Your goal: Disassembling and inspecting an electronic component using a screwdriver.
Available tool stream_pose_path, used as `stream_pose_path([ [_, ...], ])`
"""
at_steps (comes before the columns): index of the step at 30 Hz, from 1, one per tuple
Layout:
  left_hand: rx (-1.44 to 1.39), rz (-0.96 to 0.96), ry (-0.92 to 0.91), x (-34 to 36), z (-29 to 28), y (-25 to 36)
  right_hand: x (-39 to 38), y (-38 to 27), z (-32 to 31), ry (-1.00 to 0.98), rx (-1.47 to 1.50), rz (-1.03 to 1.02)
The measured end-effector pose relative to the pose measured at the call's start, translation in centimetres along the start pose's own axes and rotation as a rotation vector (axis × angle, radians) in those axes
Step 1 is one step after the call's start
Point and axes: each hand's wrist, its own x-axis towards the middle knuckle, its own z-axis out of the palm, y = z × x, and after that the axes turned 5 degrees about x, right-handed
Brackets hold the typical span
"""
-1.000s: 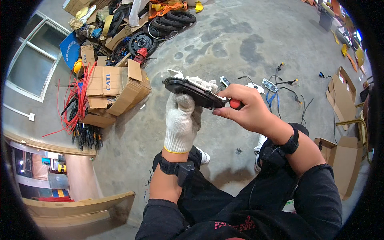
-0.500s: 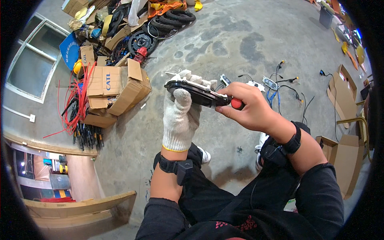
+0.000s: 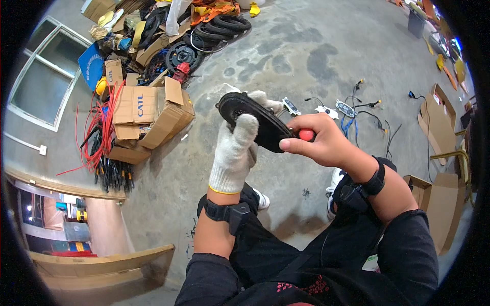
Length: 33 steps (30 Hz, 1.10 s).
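My left hand, in a white knit glove with a yellow cuff, grips an elongated black housing, thumb over its dark face, fingertips showing past the far edge. My bare right hand is closed around a red-and-black tool handle at the housing's right end, its thumb against that end. The tool's tip is hidden. Beyond my hands, several small white-framed modules with cables lie on the concrete floor.
Cardboard boxes and red cable bundles sit at left beside a pile with black tyres. Flattened cardboard and a brass-coloured chair frame are at right. A wooden board is at lower left; my legs are below my hands.
The housing has rolled so more of its broad black face shows, its right end now lower. My left thumb has shifted right along with it; my right hand keeps the red handle.
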Motion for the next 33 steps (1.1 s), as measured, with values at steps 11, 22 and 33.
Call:
stream_pose_path([
  [11,0.073,0.154,0.060,-0.4,-0.1,1.0,-0.3,0.2,-0.1,-0.017,0.632,0.240],
  [22,0.388,-0.085,0.080,-0.8,1.2,0.7,0.1,1.9,-0.2,0.060,0.985,0.277],
  [33,0.059,-0.208,0.013,-0.2,0.3,0.7,0.3,1.8,-0.4,0.038,1.208,0.255],
])
